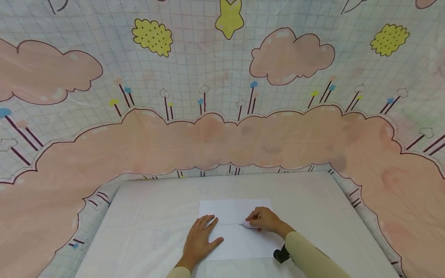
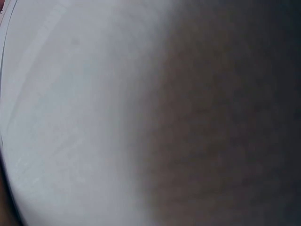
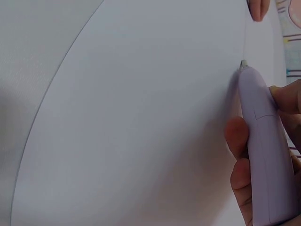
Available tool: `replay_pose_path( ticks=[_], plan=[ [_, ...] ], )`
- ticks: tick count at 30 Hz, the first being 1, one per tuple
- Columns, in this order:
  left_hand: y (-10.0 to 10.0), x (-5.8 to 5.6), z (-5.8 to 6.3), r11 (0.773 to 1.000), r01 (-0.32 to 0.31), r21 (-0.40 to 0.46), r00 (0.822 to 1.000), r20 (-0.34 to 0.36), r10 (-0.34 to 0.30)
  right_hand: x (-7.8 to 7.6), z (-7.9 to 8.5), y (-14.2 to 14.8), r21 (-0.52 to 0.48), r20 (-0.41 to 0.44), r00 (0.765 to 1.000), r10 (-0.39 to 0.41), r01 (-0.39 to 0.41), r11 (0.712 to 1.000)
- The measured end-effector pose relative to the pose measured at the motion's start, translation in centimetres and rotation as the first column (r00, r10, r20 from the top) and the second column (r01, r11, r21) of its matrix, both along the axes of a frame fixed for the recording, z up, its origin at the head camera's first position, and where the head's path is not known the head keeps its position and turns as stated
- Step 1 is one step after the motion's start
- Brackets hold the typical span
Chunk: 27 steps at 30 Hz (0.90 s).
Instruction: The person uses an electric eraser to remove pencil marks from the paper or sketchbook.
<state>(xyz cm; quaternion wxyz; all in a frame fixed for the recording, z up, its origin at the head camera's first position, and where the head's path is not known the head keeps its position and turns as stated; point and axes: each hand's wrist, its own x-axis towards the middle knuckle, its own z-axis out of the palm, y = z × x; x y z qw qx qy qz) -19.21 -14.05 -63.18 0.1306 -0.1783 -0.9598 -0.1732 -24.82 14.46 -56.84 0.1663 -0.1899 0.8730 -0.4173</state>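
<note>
White tabletop (image 2: 61,117) — brownish blur (image 2: 211,136) alongside

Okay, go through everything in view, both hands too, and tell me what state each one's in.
White paper: flat on the white table.
Left hand: resting on the paper's left side, thumb apart from the fingers.
Right hand: fingers curled, gripping.
Lilac tool: gripped in the right hand, tip at or just above the paper.
Faint line: visible between the left hand and the tool's tip.

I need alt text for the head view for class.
A person's right hand holds a lilac tool at the end of a faint line on white paper; the left hand rests on the paper's left edge. Behind the table is cloud-patterned cloth.
</note>
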Motion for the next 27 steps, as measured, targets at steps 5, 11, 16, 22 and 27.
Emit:
replay_pose_path(
  ticks=[5, 11, 16, 22, 27],
  plan=[
    [-0.1, 0.0, 0.0, 1.000, 0.001, -0.001, 1.000, 0.009, -0.001, 0.2, -0.1, 0.9, 0.007, -0.008, 1.000, -0.010, 0.010, 1.000],
    [-0.2, 0.1, 0.0, 1.000, -0.003, -0.008, 0.999, 0.038, 0.003, 0.3, 0.1, 1.8, 0.002, -0.003, 1.000, -0.023, 0.023, 1.000],
    [-0.1, 0.0, -0.1, 1.000, -0.001, 0.005, 1.000, 0.002, 0.001, 0.5, 0.4, 2.7, -0.007, -0.007, 1.000, -0.028, 0.028, 1.000],
    [0.0, -0.1, -0.2, 1.000, 0.003, 0.010, 1.000, -0.014, -0.003, 0.6, 0.3, 3.8, -0.001, -0.012, 0.999, -0.042, 0.042, 0.999],
    [-0.1, -0.2, -0.2, 1.000, 0.003, 0.005, 1.000, -0.019, -0.003, 0.5, 0.2, 4.3, -0.001, -0.021, 0.999, -0.048, 0.048, 0.999]
  ],
)
